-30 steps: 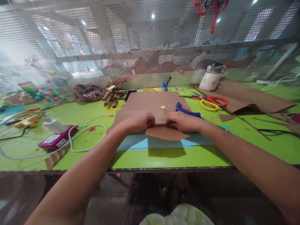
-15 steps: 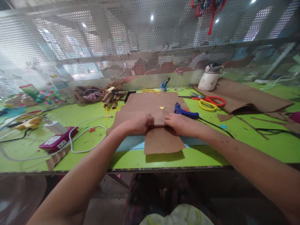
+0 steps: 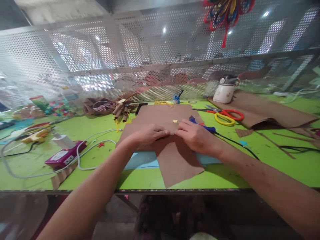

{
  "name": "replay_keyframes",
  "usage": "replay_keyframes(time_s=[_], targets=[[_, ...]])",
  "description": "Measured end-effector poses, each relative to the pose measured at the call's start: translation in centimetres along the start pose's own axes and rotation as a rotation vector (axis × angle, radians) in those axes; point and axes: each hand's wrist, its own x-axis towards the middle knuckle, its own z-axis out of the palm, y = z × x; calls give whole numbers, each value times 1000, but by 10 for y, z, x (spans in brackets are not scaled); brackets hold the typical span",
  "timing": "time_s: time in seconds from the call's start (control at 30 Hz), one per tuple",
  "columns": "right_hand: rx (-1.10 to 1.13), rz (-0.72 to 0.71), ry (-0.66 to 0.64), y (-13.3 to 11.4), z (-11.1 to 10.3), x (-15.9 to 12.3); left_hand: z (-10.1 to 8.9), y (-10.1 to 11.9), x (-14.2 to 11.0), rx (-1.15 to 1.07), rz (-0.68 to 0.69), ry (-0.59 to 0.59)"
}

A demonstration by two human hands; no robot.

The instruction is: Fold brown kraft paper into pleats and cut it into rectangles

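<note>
A smaller piece of brown kraft paper (image 3: 178,163) lies over a large brown kraft paper sheet (image 3: 165,113), its near end slanting toward the table edge. My left hand (image 3: 153,134) is closed, thumb and fingers pinching the small piece's far edge, which looks folded or rolled. From the right, my right hand (image 3: 192,134) pinches the same edge, its fingertips close to the left thumb. Just behind it rests a blue glue gun (image 3: 209,128), partly covered by that hand. A small yellow scrap (image 3: 175,121) sits on the large sheet. Light blue paper (image 3: 142,160) shows underneath.
Red-handled scissors (image 3: 232,114) and yellow-handled scissors (image 3: 225,119) lie right, near a white bottle (image 3: 224,90) and more brown paper (image 3: 272,110). Left are a purple power strip (image 3: 63,156), a white cable (image 3: 79,156) and rolled paper tubes (image 3: 121,111). A perforated metal screen (image 3: 160,63) stands behind.
The small paper's near end has swung from straight to slanted and reaches closer to the table edge. My hands have come nearer together at its fold. The view has tilted up slightly.
</note>
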Motion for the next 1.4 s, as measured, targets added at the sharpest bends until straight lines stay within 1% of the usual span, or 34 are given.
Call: replay_keyframes(time_s=[0.07, 0.2, 0.27, 0.37, 0.43, 0.5, 0.6, 0.67, 0.77, 0.83, 0.97, 1.03, 1.2, 1.4], targets=[[-12, 1, 30, 0, 1, 0, 1, -2, 0, -86, -8, -18], [7, 14, 38, 2, 4, 0, 6, -6, -1, -240, -44, -53], [75, 29, 45, 3, 6, -1, 8, -5, -1, -264, -63, -60], [271, 82, 81, 4, 5, -1, 8, -1, -2, -219, -53, -46], [453, 156, 108, 4, 2, 0, 7, 1, -2, -165, -34, -25], [643, 292, 92, 4, -2, 0, 6, 2, -1, -115, -6, 2], [819, 532, -12, 5, -7, 1, 7, 4, -1, -53, 55, 41], [884, 606, -58, 6, -7, 1, 8, 5, 0, -37, 98, 69], [1006, 618, -54, 9, -6, 1, 11, 9, -1, 2, 130, 123], [1048, 627, -33, 11, -5, 1, 12, 11, -1, 50, 122, 162], [1032, 655, -17, 13, -5, 1, 14, 11, 0, 144, 73, 230], [1040, 657, -24, 13, -5, 1, 14, 10, 0, 182, 53, 241], [1065, 636, -28, 15, -4, -1, 15, 7, 1, 185, 47, 266], [940, 582, 42, 15, -3, -1, 18, 5, 2, 206, 52, 296]])
